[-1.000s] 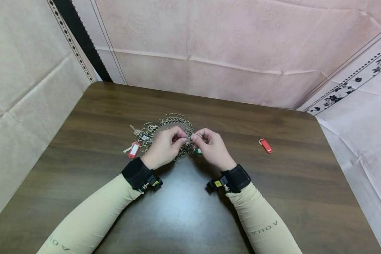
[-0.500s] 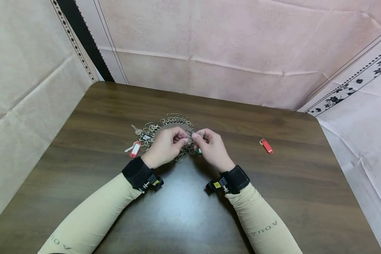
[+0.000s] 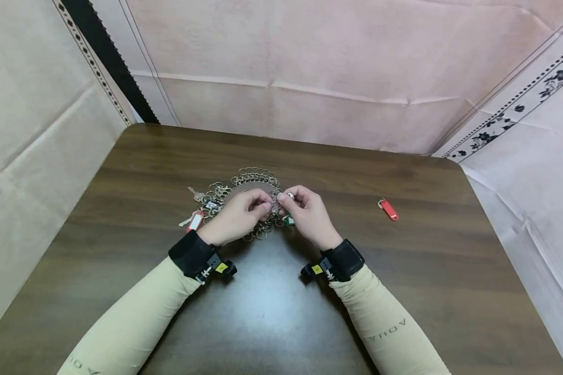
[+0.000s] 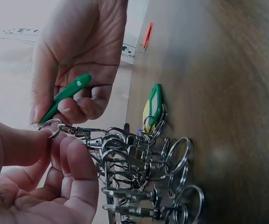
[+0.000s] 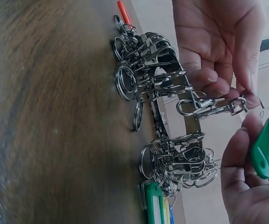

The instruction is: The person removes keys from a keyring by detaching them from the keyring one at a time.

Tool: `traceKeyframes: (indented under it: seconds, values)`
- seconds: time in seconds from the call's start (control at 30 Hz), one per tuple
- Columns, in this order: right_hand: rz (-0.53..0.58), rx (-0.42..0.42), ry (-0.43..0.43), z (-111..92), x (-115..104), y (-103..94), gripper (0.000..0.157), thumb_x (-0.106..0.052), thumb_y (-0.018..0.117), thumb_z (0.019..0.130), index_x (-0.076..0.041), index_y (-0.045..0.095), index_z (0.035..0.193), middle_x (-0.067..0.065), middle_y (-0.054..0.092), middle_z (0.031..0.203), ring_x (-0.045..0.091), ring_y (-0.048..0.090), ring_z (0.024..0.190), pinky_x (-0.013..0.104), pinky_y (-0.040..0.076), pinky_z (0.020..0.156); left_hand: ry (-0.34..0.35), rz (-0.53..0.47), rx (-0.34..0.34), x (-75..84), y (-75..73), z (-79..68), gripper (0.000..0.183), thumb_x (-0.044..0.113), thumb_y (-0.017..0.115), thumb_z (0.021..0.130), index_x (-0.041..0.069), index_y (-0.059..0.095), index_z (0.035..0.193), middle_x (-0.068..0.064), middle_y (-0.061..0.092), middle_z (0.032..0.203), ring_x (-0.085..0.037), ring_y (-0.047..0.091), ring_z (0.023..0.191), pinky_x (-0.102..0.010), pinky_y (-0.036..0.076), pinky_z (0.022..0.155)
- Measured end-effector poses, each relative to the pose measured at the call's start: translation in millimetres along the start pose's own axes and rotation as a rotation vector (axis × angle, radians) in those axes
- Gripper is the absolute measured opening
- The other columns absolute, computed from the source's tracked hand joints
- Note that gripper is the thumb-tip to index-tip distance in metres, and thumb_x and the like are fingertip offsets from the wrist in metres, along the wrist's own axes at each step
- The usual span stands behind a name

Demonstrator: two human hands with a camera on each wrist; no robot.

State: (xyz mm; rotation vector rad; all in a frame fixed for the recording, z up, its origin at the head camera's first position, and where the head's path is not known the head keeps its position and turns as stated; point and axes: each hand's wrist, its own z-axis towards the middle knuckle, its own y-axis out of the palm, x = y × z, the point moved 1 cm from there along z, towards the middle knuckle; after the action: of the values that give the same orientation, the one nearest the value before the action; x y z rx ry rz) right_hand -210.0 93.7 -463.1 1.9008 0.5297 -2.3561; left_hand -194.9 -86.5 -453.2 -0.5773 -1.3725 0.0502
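Close in front of a large metal ring crowded with swivel clasps and split rings (image 3: 254,173), both hands meet. My left hand (image 3: 236,213) pinches a small split ring (image 4: 54,128) between thumb and finger; the ring joins a swivel clasp (image 5: 216,109) stretching out from the bunch. Held in my right hand (image 3: 310,216) is a green plastic key tag (image 5: 266,151), its small wire loop right at the split ring in the right wrist view. From the left wrist, this green tag appears edge-on, under the right thumb.
Another green tag (image 4: 157,105) hangs from the bunch, with a yellow one behind it. At the bunch's left lie a red tag with a white label (image 3: 195,222) and keys (image 3: 196,194). A separate red key tag (image 3: 389,210) lies on the brown table (image 3: 272,312) to the right.
The head view has shifted slightly, moving the table and red tags a little leftward in the picture. Both hands stay together at the bunch, with only small finger movements.
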Motion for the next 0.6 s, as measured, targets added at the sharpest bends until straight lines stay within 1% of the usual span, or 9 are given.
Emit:
traceKeyframes:
  seconds: [0.13,0.23,0.27,0.33,0.37,0.4,0.5,0.57,0.6]
  values:
    - [-0.036,-0.007,-0.009,1,0,-0.3,0.018,-0.019,0.059,0.094,-0.001,0.059,0.092,0.032,0.062,0.085,0.038,0.061,0.077,0.046,0.052,0.068,-0.019,-0.074,-0.008,-0.8,-1.5,0.2,0.017,0.008,0.048,0.099,-0.002,0.061,0.102,-0.014,0.061,0.088,-0.018,0.057,0.078,-0.035,0.049,0.072]
    - [-0.051,-0.006,0.009,2,-1,-1.0,0.019,-0.018,0.058,0.095,0.0,0.059,0.093,0.03,0.062,0.085,0.037,0.062,0.077,0.035,0.052,0.065,-0.031,-0.104,-0.01,-1.5,-2.1,0.6,0.017,0.008,0.049,0.098,-0.003,0.061,0.103,-0.016,0.063,0.091,-0.018,0.058,0.081,-0.037,0.051,0.076]
    - [-0.052,-0.006,0.013,2,-2,-1.2,0.019,-0.017,0.057,0.096,0.001,0.059,0.093,0.029,0.062,0.085,0.037,0.062,0.077,0.034,0.052,0.065,-0.026,-0.095,-0.011,-1.3,-2.2,0.6,0.016,0.008,0.05,0.098,-0.002,0.061,0.102,-0.016,0.063,0.091,-0.018,0.058,0.081,-0.037,0.051,0.075]
    - [-0.055,-0.006,0.024,0,-10,-0.8,0.019,-0.014,0.056,0.096,0.005,0.059,0.094,0.029,0.061,0.085,0.039,0.061,0.078,0.035,0.052,0.065,0.003,-0.06,-0.003,-0.7,-2.1,0.4,0.012,0.008,0.054,0.096,0.0,0.061,0.1,-0.014,0.063,0.09,-0.016,0.058,0.08,-0.035,0.05,0.074]
    - [-0.058,-0.005,0.025,-1,-15,-0.4,0.019,-0.012,0.055,0.096,0.006,0.058,0.094,0.026,0.062,0.083,0.04,0.061,0.079,0.035,0.052,0.064,0.017,-0.039,0.004,4.2,-2.2,-1.2,0.01,0.006,0.055,0.094,-0.001,0.061,0.099,-0.014,0.062,0.089,-0.017,0.058,0.079,-0.036,0.05,0.073]
    - [-0.057,-0.003,0.025,-1,-14,-0.5,0.018,-0.012,0.055,0.097,0.006,0.058,0.094,0.026,0.062,0.083,0.04,0.061,0.078,0.036,0.051,0.064,0.034,-0.02,0.015,4.9,-1.7,-1.4,0.008,0.006,0.058,0.093,0.0,0.061,0.098,-0.013,0.062,0.089,-0.017,0.058,0.079,-0.036,0.05,0.072]
    - [-0.054,-0.001,0.021,-2,-14,-0.8,0.019,-0.014,0.054,0.097,0.003,0.058,0.093,0.027,0.062,0.082,0.039,0.062,0.077,0.036,0.051,0.062,0.075,0.022,0.064,5.8,0.5,-1.6,0.006,0.006,0.061,0.09,0.002,0.06,0.094,-0.011,0.063,0.088,-0.015,0.058,0.078,-0.035,0.051,0.071]
    - [-0.05,-0.005,0.004,-1,-11,-1.6,0.018,-0.015,0.055,0.097,0.002,0.058,0.092,0.027,0.063,0.082,0.037,0.063,0.075,0.033,0.051,0.06,0.087,0.035,0.109,6.9,2.5,-2.2,0.005,0.006,0.061,0.09,0.002,0.06,0.093,-0.011,0.062,0.088,-0.016,0.058,0.078,-0.036,0.052,0.072]
    - [-0.045,-0.008,-0.005,-1,-10,-1.9,0.018,-0.015,0.055,0.097,0.002,0.058,0.092,0.03,0.063,0.083,0.036,0.063,0.074,0.031,0.051,0.059,0.097,0.044,0.135,3.1,3.9,-1.0,0.005,0.007,0.06,0.091,0.004,0.059,0.093,-0.01,0.062,0.087,-0.015,0.058,0.077,-0.036,0.051,0.071]
